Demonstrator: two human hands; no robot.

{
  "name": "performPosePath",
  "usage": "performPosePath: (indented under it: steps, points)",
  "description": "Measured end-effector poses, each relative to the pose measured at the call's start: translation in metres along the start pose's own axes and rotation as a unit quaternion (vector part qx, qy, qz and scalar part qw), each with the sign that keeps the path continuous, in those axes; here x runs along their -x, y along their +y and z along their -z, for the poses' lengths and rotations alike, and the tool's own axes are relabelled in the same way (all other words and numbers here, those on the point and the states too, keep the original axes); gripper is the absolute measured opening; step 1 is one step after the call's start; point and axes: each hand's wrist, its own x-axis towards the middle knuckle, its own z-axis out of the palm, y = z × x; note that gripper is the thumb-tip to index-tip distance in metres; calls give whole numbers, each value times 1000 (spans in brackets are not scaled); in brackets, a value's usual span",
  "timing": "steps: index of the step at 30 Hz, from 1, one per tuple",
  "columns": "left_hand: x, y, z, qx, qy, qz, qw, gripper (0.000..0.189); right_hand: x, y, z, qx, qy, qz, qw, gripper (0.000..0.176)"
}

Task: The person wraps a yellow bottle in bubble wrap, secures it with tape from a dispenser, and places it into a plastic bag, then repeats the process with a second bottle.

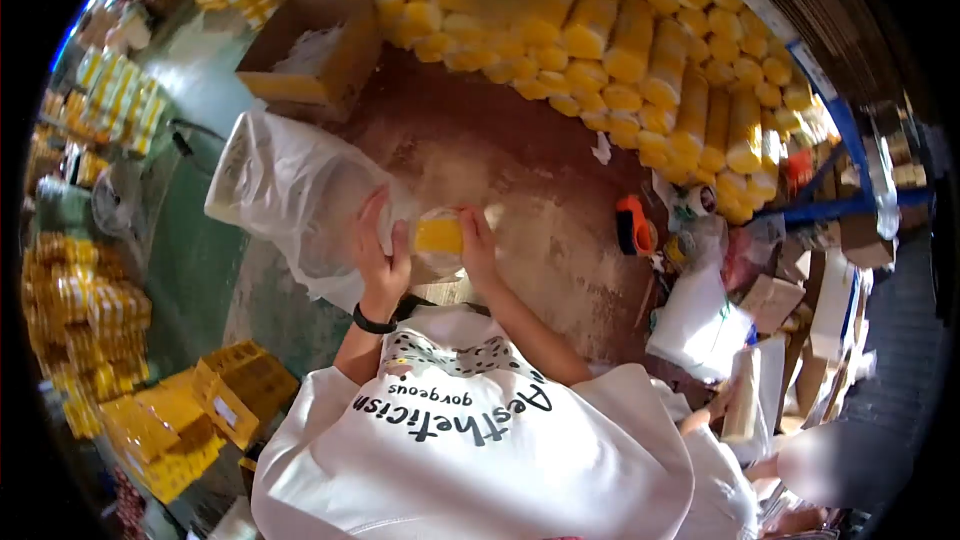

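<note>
My right hand point(478, 248) is closed on the side of a small round item with a yellow middle and clear or whitish ends point(437, 234). To its left, my left hand point(382, 258) is raised with its fingers stretched out, a black band on the wrist. It stands apart from the yellow item, beside a large translucent white plastic bag point(290, 180). Whether its fingertips touch the bag is unclear.
An open cardboard box point(312, 55) stands behind the bag. Yellow wrapped rolls point(610, 30) are stacked at the back. An orange and black object point(634, 226) lies to the right. Yellow packages point(180, 420) are at lower left. Another person's hand point(705, 412) shows at lower right.
</note>
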Motion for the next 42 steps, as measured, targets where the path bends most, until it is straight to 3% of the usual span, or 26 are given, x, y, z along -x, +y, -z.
performPosePath:
  steps: [1, 4, 5, 7, 9, 10, 11, 12, 13, 14, 16, 19, 20, 23, 24, 25, 26, 28, 30, 32, 36, 37, 39, 40, 42]
  points:
    - [-14, 12, 0, -24, -3, -62, 998, 41, 0, -4, 1, -30, 4, 6, 1000, 28]
    - [18, 7, -55, -21, -274, -57, 960, 48, -6, 22, 27, -183, 10, -45, 982, 28]
    - [20, 4, -62, 13, -240, -49, 969, 50, -6, 29, 38, -161, 83, -152, 972, 20]
    - [29, -4, -73, 62, -237, -25, 969, 50, -16, 88, 100, 96, 123, -77, 985, 18]
    - [32, -2, -68, 100, -262, 38, 959, 51, -26, 103, 185, 278, 153, -45, 947, 20]
    - [31, -1, -64, 112, -267, 54, 956, 51, -36, 94, 225, 327, 167, -50, 929, 23]
    - [30, -1, -61, 123, -271, 71, 952, 51, -29, 57, 227, 320, 274, -84, 903, 43]
    - [31, -2, -58, 133, -275, 90, 948, 51, -21, -7, 223, 442, 284, -165, 834, 52]
    - [34, -3, -56, 128, -300, 133, 936, 55, -22, -22, 245, 529, 287, -183, 777, 52]
    - [35, -3, -59, 88, -254, 61, 961, 55, -24, -19, 272, 595, 289, -182, 728, 53]
    - [36, -7, -65, 0, -153, -83, 985, 57, -27, 3, 318, 644, 278, -157, 695, 54]
    - [25, 13, -51, -79, -296, -208, 929, 55, -35, 46, 362, 656, 259, -122, 698, 56]
    - [24, 16, -51, -101, -312, -204, 922, 55, -39, 57, 370, 656, 252, -112, 702, 57]
    - [11, 14, -56, -148, -376, -178, 897, 57, -42, 77, 375, 429, 286, -100, 851, 59]
    - [3, 9, -64, -153, -399, -160, 890, 59, -36, 64, 360, 265, 310, -119, 905, 62]
    - [-8, 4, -73, -156, -420, -142, 882, 62, -28, 42, 336, 96, 344, -131, 925, 65]
    - [-16, -2, -85, -164, -420, -136, 882, 60, -20, 21, 312, -77, 359, -140, 919, 68]
    - [-31, -16, -112, -176, -422, -123, 881, 56, 1, 25, 292, -266, 175, -53, 947, 62]
    - [-48, -32, -140, -153, -491, -33, 857, 57, 26, 22, 262, -409, 85, -20, 909, 62]
    - [-66, -52, -167, -133, -550, 47, 823, 51, 48, 0, 216, -516, 94, -42, 850, 64]
    - [-56, -125, -233, -139, -561, 105, 809, 54, 77, -7, 170, -581, 222, -110, 775, 68]
    - [-63, -109, -224, -123, -573, 123, 801, 62, 86, -8, 165, -514, 257, -116, 810, 64]
    - [-66, -74, -206, -93, -598, 158, 780, 81, 98, 35, 186, -517, 180, -70, 834, 59]
    - [-51, -72, -206, -94, -571, 130, 805, 80, 102, 41, 187, -516, 143, -47, 844, 57]
    - [-4, -78, -212, -89, -513, 73, 851, 79, 111, 33, 184, -514, 165, -66, 839, 53]
